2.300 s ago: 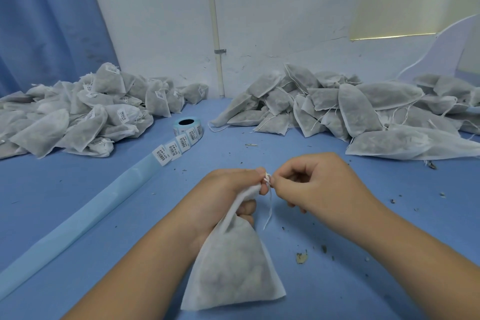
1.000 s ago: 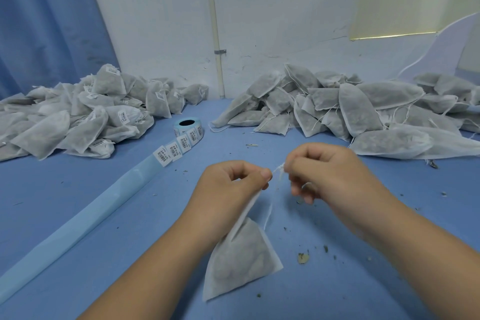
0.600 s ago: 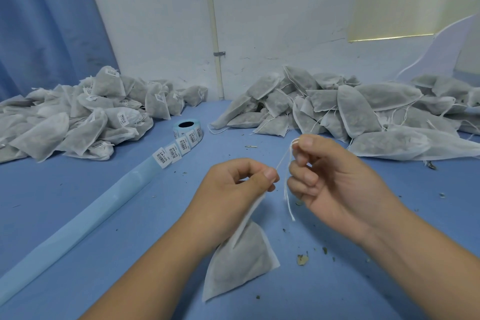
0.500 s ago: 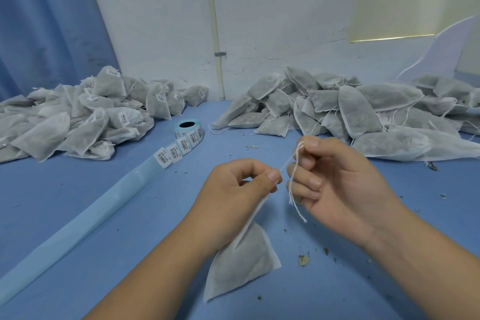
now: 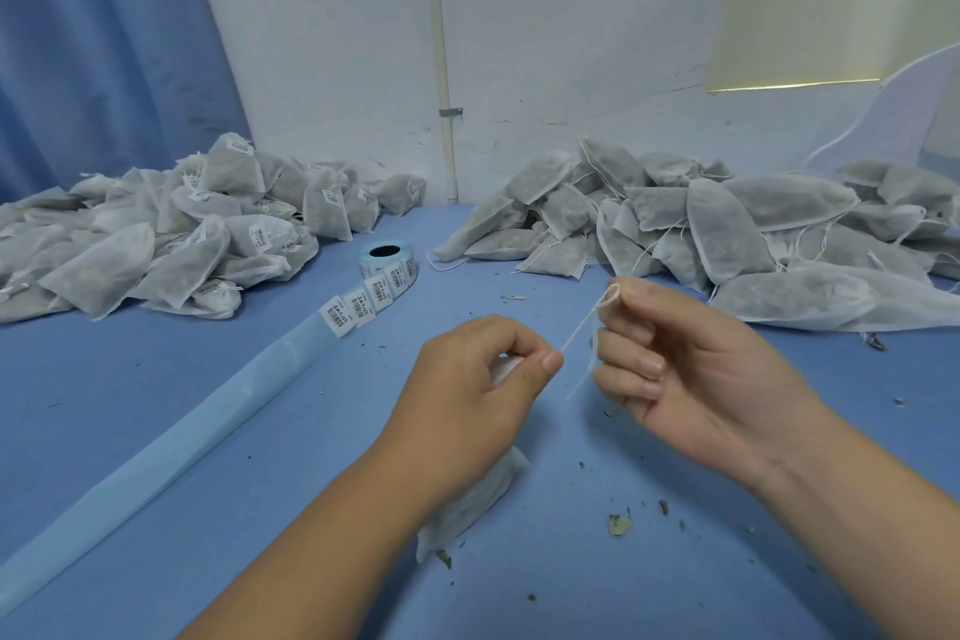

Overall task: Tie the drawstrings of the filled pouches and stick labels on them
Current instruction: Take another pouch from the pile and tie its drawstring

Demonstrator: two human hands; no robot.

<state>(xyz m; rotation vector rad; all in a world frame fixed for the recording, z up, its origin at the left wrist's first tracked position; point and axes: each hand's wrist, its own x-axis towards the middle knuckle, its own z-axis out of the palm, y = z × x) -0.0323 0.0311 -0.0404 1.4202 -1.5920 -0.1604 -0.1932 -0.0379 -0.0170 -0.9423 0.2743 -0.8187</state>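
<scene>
The left hand [image 5: 478, 390] is curled, its thumb and forefinger pinching the gathered neck of a filled white pouch [image 5: 480, 496]. The body of the pouch hangs at six o'clock from that fist, mostly hidden behind the wrist, its lower corner down at the blue table [image 5: 104, 379]. From the left thumb tip the thin white drawstring [image 5: 579, 334] runs taut toward two o'clock to the right hand [image 5: 691, 379], where it loops over the forefinger tip under the thumb. A loose end drops toward six o'clock in front of the other three fingers, which are folded into the palm. The two hands are near each other but apart, joined only by the string. At eleven o'clock from the hands stands a label roll [image 5: 387, 259] with its backing strip [image 5: 156, 463] trailing toward eight o'clock. A pile of labelled pouches [image 5: 156, 234] lies at ten o'clock, and a pile of unlabelled pouches [image 5: 727, 234] at one o'clock. Dry crumbs [image 5: 618, 525] lie at five o'clock.
</scene>
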